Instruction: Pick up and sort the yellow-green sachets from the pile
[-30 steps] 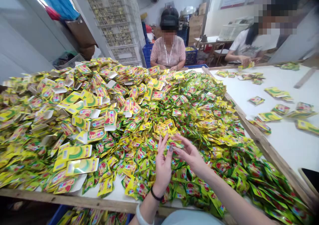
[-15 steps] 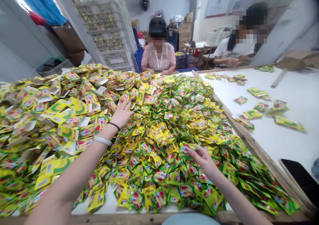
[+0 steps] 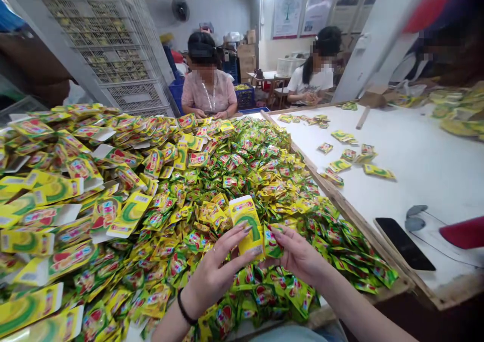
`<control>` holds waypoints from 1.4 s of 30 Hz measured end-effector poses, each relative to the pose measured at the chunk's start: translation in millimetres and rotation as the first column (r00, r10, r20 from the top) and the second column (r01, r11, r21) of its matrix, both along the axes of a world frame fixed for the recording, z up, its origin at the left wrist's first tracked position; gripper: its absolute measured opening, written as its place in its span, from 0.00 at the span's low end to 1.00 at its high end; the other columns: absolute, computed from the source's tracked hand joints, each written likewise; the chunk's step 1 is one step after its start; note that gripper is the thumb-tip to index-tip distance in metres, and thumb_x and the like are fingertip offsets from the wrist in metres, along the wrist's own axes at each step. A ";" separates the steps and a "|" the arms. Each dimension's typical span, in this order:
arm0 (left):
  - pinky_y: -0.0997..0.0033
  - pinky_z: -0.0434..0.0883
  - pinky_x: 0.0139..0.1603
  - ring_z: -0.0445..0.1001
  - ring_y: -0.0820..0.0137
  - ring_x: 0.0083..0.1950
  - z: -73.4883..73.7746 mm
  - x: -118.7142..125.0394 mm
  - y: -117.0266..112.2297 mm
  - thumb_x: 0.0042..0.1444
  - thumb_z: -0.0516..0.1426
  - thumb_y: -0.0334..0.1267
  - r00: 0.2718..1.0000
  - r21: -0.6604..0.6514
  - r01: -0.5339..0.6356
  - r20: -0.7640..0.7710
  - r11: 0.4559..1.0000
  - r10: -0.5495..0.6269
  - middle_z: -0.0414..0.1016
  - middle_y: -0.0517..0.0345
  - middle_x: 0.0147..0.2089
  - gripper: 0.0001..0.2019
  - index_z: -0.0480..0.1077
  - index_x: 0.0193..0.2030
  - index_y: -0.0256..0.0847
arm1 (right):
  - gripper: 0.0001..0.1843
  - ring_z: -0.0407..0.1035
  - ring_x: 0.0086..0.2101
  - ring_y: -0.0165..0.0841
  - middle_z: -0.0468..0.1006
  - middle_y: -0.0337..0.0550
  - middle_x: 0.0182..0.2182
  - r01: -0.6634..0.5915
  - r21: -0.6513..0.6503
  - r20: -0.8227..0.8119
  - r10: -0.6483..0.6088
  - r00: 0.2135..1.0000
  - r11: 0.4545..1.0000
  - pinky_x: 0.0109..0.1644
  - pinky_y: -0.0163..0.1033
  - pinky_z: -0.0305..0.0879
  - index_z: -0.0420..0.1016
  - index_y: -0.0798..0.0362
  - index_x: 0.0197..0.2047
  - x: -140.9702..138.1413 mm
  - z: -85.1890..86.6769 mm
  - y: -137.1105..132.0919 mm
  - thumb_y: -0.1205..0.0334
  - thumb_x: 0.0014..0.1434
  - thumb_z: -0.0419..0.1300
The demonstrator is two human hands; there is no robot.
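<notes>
Near the front edge of the table, in the head view, a flat yellow cardboard carton with a green arc [image 3: 246,221] is held upright between both hands, just above the heap. The left hand [image 3: 214,274] is closed on it, with thumb and fingertips pressed on its lower half. The right hand [image 3: 300,256] is clamped on a small green and yellow foil sachet [image 3: 271,241], which is pressed against the carton's right edge. A broad heap of green and yellow sachets [image 3: 264,175] is spread beneath and beyond the hands, and a pile of flat yellow cartons [image 3: 56,195] is banked to the left. A wooden rail [image 3: 342,203] is seen along the heap's right side. Beyond it lies a white tabletop [image 3: 423,155], on which a black phone [image 3: 404,243] is laid near and a few loose sachets are scattered farther off. At the far end two other people are seated, and stacked white plastic crates [image 3: 113,54] are seen at the far left.
</notes>
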State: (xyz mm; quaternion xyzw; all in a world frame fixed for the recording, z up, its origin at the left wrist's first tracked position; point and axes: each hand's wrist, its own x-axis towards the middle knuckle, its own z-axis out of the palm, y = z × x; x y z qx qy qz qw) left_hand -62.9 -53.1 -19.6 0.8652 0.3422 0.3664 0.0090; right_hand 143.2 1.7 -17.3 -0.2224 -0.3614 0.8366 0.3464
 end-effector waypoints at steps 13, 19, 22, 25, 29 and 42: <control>0.64 0.65 0.56 0.71 0.64 0.52 -4.5 57.6 18.1 0.54 0.56 0.45 0.211 -0.743 0.218 0.669 0.633 0.713 0.72 0.49 0.51 0.21 0.66 0.53 0.38 | 0.14 0.63 0.55 0.39 0.69 0.58 0.53 -0.330 0.944 0.299 -0.475 0.827 0.021 0.55 0.42 0.66 0.66 0.58 0.50 2.9 -1.8 -29.5 0.69 0.61 0.53; 0.68 0.71 0.41 0.72 0.69 0.36 -8.1 42.5 13.2 0.44 0.63 0.39 0.407 -0.767 0.403 0.639 0.499 0.653 0.75 0.56 0.36 0.14 0.71 0.38 0.37 | 0.09 0.68 0.40 0.35 0.71 0.45 0.37 -0.013 0.896 0.271 -0.526 0.806 0.443 0.42 0.39 0.68 0.67 0.49 0.45 10.2 36.6 -4.6 0.63 0.60 0.56; 0.69 0.70 0.39 0.71 0.69 0.35 -6.0 45.4 8.2 0.42 0.64 0.38 0.535 -0.807 0.389 0.591 0.444 0.604 0.74 0.57 0.34 0.15 0.70 0.37 0.37 | 0.08 0.67 0.39 0.35 0.70 0.45 0.38 -0.063 0.901 0.272 -0.445 0.853 0.429 0.41 0.39 0.67 0.67 0.49 0.44 0.8 48.2 12.6 0.61 0.60 0.56; 0.71 0.69 0.35 0.70 0.70 0.33 -8.0 46.6 4.9 0.43 0.62 0.35 0.643 -0.830 0.355 0.551 0.431 0.532 0.73 0.58 0.33 0.14 0.68 0.38 0.36 | 0.09 0.66 0.37 0.32 0.69 0.45 0.38 -0.413 0.870 0.487 -0.329 0.809 0.271 0.40 0.36 0.65 0.69 0.51 0.45 -5.1 48.3 13.5 0.66 0.61 0.53; 0.70 0.69 0.42 0.70 0.68 0.39 -14.1 50.0 -6.6 0.42 0.61 0.29 0.806 -0.871 0.247 0.428 0.423 0.409 0.73 0.59 0.37 0.16 0.68 0.41 0.37 | 0.10 0.64 0.33 0.31 0.68 0.46 0.35 -0.761 0.639 0.735 -0.385 0.559 0.114 0.36 0.35 0.62 0.71 0.55 0.38 -0.3 40.2 -4.9 0.74 0.57 0.52; 0.64 0.67 0.51 0.72 0.66 0.48 -23.8 58.2 -22.6 0.46 0.63 0.34 0.747 -0.840 0.497 0.542 0.219 0.384 0.71 0.50 0.49 0.50 0.32 0.67 0.43 | 0.12 0.68 0.41 0.34 0.75 0.46 0.40 -0.615 0.688 0.696 -0.113 0.709 0.385 0.45 0.37 0.63 0.71 0.51 0.46 32.3 7.4 -28.5 0.62 0.65 0.49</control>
